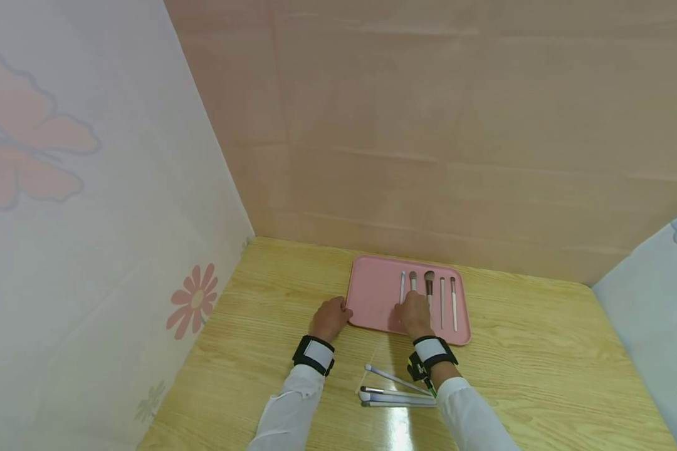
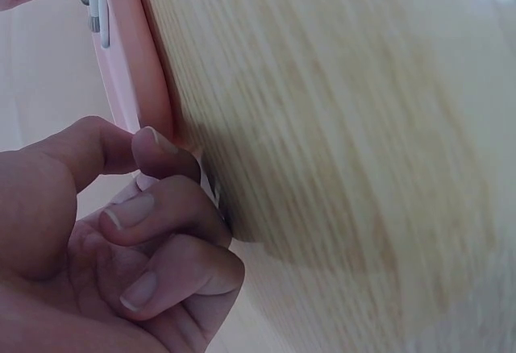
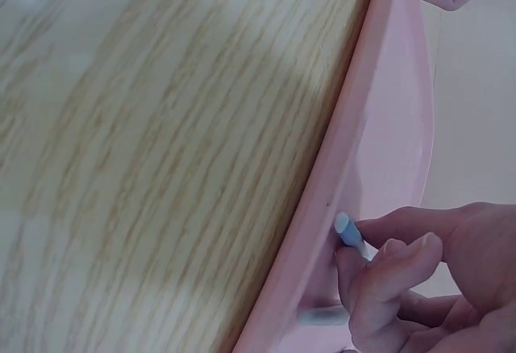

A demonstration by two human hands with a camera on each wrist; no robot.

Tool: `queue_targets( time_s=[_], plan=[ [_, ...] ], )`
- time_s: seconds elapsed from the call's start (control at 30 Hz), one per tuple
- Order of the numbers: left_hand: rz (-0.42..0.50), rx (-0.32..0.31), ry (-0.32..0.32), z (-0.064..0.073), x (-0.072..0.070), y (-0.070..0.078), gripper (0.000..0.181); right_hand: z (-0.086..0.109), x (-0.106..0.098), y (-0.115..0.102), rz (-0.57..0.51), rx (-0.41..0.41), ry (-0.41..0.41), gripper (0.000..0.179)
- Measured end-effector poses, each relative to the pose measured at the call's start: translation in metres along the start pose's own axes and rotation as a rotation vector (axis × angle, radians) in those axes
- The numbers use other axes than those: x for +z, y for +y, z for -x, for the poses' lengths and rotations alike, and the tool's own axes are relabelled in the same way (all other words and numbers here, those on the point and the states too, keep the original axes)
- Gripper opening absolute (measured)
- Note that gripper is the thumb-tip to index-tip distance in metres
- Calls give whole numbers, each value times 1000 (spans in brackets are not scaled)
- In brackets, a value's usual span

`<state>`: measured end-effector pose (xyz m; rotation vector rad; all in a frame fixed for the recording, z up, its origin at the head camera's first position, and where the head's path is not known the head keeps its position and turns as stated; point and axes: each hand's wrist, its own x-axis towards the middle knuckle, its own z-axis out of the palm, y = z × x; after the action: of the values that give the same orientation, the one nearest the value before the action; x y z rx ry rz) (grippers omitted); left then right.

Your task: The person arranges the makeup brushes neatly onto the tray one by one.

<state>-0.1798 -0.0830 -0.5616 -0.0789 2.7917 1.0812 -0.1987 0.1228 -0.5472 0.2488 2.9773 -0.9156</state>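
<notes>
Two-handed, seemingly aligning: pinching makeup brush in right hand, tray in left hand; next, ideally, releasing brush.

A wooden table with pale yellow grain carries a pink tray, which rests directly on it. On the near side of the tray, several brushes lie on the table: one slants closest to the tray, the others bunch together farther from it.
</notes>
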Motion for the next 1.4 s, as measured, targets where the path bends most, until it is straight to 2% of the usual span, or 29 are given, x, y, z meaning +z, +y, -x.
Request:
queue_targets(
  time_s=[0.47,0.9,1.17,1.4],
  plan=[
    [16,-6,-1,1,1,0,25,1,-3,-4,31,36,-31,17],
    [15,-17,-16,-1,2,0,21,-1,-1,1,68,-35,3,18],
    [11,-19,-17,-3,4,-1,22,-2,2,5,79,-42,-14,19],
    [9,-9,-8,-4,5,-1,22,2,0,6,20,-47,7,28]
  ],
)
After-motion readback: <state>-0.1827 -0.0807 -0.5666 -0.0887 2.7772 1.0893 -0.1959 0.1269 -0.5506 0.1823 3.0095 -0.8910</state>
